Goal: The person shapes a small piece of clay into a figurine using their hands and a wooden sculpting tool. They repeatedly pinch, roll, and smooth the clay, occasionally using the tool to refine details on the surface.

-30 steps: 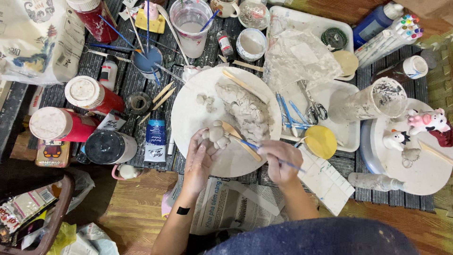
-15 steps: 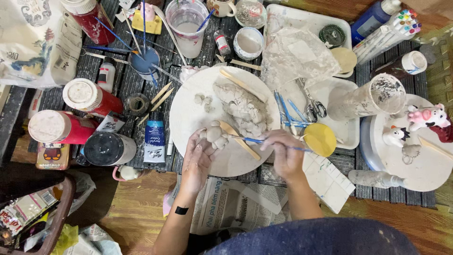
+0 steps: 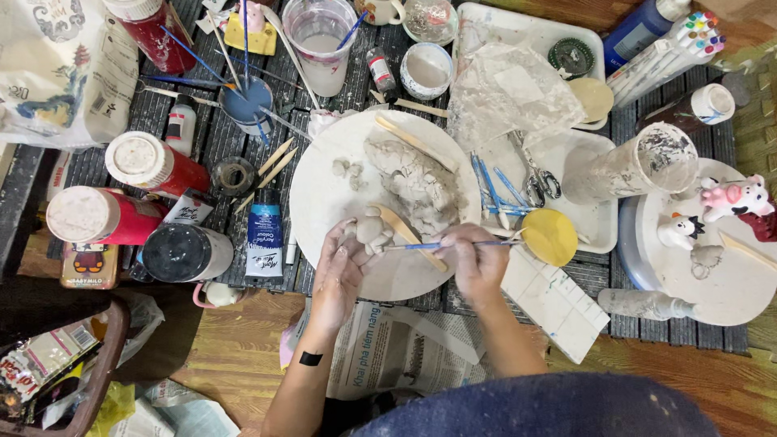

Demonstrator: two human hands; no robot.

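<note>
Where the dark slatted table top [image 3: 202, 154] meets a worn wooden floor [image 3: 235, 356], nearly every bit of surface is crowded: red cylindrical cans with pale dusty lids [image 3: 150, 166] lie along the left, a clear plastic cup of cloudy water [image 3: 320, 44] stands at the top, a blue paint tube [image 3: 264, 239] lies beside the work, and a sheet of folded newspaper [image 3: 396, 348] hangs over the near edge. At the centre sits a round white board [image 3: 324, 194] smeared with grey, carrying a large lump of grey clay [image 3: 413, 182] and a flat wooden modelling stick [image 3: 409, 235]. On the right, a white turntable [image 3: 728, 283] holds small painted figurines (one pink and white). The small grey clay figure [image 3: 372, 231], still raw and unpainted, with rounded knobs on top, is at the near side of the board, and the left hand [image 3: 338, 275] curls its fingers round it from the left, holding it. The right hand [image 3: 477, 259] is closed in a pinch on a thin blue-handled brush [image 3: 437, 244], whose tip reaches leftward and meets the figure's side.
</note>
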